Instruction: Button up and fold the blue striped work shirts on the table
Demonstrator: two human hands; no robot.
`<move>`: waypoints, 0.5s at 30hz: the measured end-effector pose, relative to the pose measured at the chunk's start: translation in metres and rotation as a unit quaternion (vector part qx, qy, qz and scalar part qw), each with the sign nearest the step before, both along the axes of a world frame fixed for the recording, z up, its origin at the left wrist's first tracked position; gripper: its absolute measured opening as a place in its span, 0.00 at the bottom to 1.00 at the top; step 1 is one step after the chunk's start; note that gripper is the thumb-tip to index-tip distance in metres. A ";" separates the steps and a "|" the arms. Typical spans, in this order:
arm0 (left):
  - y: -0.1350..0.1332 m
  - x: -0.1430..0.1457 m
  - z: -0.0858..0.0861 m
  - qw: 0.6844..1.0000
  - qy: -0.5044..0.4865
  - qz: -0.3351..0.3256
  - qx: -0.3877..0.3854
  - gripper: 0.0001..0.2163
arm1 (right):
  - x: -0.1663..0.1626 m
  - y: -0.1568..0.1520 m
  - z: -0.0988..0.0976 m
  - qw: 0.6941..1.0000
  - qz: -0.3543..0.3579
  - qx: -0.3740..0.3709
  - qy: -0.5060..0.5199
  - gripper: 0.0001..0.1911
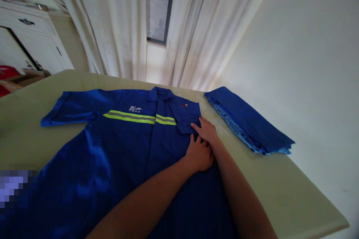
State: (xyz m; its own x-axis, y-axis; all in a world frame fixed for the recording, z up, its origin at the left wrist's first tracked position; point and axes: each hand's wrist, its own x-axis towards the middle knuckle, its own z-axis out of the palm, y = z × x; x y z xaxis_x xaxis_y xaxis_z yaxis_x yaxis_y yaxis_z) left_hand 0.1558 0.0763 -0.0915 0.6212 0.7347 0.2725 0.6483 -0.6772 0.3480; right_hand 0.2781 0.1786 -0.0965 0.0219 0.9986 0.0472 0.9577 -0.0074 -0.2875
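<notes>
A dark blue short-sleeved work shirt lies front up, with a yellow-and-grey reflective stripe across its chest and a white print on one side. The sleeve at the left is stretched outward. At the right, the other sleeve is folded inward over the chest, partly covering the stripe. My right hand rests on that folded sleeve's outer edge, thumb and fingers apart. Just below it, my left hand lies on the shirt's side with its fingers spread. Both hands are close together, and neither visibly grips the cloth.
A stack of folded blue garments lies on the pale green covered table, by the white wall. Curtains hang behind the far edge. A white cabinet and a red item are at the left.
</notes>
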 end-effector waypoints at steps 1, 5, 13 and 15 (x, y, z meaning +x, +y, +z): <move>0.001 0.000 0.000 1.000 0.000 -0.004 0.000 0.25 | 0.001 0.000 -0.001 1.000 -0.002 0.005 0.010 0.45; 0.004 -0.002 -0.001 1.000 -0.019 -0.020 0.014 0.23 | 0.014 0.000 -0.003 0.985 0.060 0.074 0.143 0.37; 0.004 0.002 0.013 0.999 -0.037 0.005 0.026 0.12 | 0.034 0.008 -0.018 0.975 0.081 0.133 0.158 0.29; 0.014 -0.005 0.030 0.996 -0.072 0.044 0.017 0.12 | 0.035 0.007 -0.018 0.976 0.087 0.127 0.157 0.27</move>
